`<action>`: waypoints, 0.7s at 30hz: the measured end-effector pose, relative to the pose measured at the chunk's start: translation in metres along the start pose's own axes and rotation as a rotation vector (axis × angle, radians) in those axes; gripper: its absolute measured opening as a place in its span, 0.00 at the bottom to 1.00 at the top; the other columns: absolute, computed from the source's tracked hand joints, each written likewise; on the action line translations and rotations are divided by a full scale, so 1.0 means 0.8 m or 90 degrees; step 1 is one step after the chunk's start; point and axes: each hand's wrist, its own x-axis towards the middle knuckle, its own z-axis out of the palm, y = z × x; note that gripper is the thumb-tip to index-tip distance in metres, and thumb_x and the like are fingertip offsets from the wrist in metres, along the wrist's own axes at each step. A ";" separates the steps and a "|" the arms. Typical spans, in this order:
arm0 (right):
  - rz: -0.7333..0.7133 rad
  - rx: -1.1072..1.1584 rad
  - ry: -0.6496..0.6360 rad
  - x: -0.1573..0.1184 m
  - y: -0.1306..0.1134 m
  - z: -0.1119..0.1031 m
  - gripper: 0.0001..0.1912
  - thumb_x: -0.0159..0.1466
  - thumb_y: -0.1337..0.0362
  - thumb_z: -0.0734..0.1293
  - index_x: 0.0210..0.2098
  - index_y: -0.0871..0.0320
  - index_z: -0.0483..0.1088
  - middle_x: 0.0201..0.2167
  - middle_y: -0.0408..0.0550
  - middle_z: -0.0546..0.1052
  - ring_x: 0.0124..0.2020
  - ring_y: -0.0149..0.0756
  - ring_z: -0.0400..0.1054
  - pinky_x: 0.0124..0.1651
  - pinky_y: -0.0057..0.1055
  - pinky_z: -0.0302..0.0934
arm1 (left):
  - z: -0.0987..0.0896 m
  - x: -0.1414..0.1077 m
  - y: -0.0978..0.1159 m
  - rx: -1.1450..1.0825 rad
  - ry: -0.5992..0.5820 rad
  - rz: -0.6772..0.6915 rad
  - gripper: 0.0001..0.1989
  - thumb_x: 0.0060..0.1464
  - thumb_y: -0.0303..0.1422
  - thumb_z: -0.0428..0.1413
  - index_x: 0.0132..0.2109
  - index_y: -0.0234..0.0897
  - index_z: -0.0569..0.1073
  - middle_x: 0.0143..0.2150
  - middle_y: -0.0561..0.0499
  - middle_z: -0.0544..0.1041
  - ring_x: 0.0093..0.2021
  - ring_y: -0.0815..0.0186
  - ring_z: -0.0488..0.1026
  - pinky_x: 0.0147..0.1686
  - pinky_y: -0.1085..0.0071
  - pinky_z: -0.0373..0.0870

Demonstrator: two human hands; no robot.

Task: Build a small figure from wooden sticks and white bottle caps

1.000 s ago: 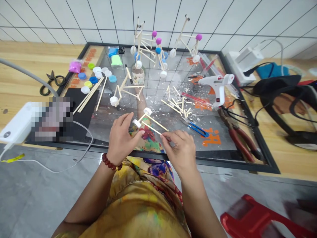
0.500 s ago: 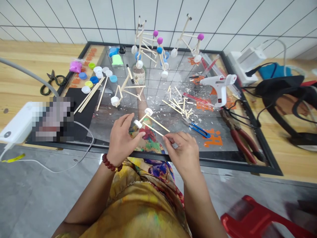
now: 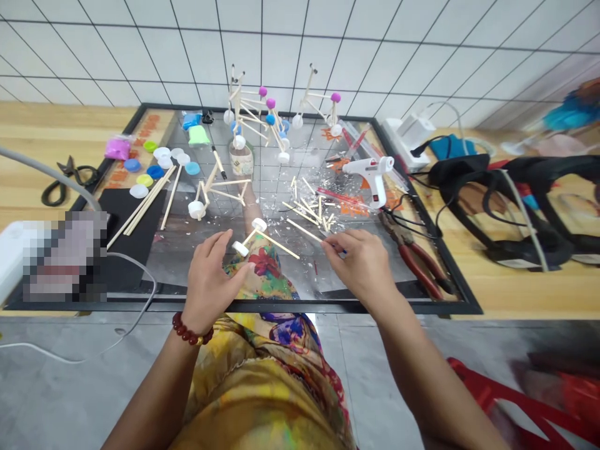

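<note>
**Two-cap stick piece held over the lap, above the near edge of the glass sheet**

The left hand [image 3: 210, 281] is raised with its fingers half-curled and spread, not clenched. Its fingertips [image 3: 244, 267] sit at or just beside the lower white bottle cap of a stick-and-cap piece [image 3: 253, 237]; whether they grip it, I cannot tell. The piece has two white caps joined by a short wooden stick, with a longer stick running off to the right. It hangs in the air over the floral garment [image 3: 265, 275], between the hands. The right hand [image 3: 360, 262] has its fingers curled closed on the end of a loose wooden stick [image 3: 304, 231], which points up and left, apart from the piece. A small blue item [image 3: 345, 252] shows just beside those fingers, too small to name.

Beyond, on the black-framed glass sheet [image 3: 300, 306], lie wood scraps and white glue shreds [image 3: 304, 209], a white glue gun [image 3: 372, 172], red-handled pliers [image 3: 415, 262], a black mat [image 3: 131, 231], coloured bottle caps [image 3: 154, 172] and a stick frame with white caps [image 3: 218, 194]. Taller models [image 3: 253, 119] stand at the back.
</note>
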 end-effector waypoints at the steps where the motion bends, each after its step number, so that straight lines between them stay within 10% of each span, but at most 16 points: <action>1: -0.010 -0.006 -0.021 0.009 0.001 0.002 0.11 0.66 0.61 0.66 0.31 0.56 0.78 0.27 0.48 0.77 0.31 0.39 0.68 0.37 0.34 0.54 | 0.000 0.000 0.000 0.002 0.001 -0.002 0.32 0.54 0.42 0.63 0.64 0.40 0.67 0.61 0.40 0.72 0.59 0.50 0.71 0.59 0.51 0.69; 13: -0.067 -0.099 -0.102 0.080 -0.004 0.028 0.14 0.66 0.64 0.62 0.37 0.60 0.81 0.34 0.56 0.78 0.36 0.44 0.69 0.40 0.37 0.54 | 0.000 0.002 0.003 0.004 0.009 -0.004 0.30 0.54 0.40 0.62 0.62 0.38 0.69 0.59 0.41 0.74 0.58 0.51 0.72 0.59 0.52 0.69; 21: -0.055 -0.174 -0.151 0.095 -0.006 -0.004 0.13 0.64 0.69 0.61 0.39 0.61 0.77 0.38 0.57 0.79 0.34 0.42 0.69 0.36 0.35 0.49 | -0.001 0.003 0.004 -0.002 -0.015 -0.024 0.29 0.55 0.41 0.61 0.62 0.37 0.69 0.60 0.40 0.73 0.59 0.49 0.70 0.59 0.52 0.68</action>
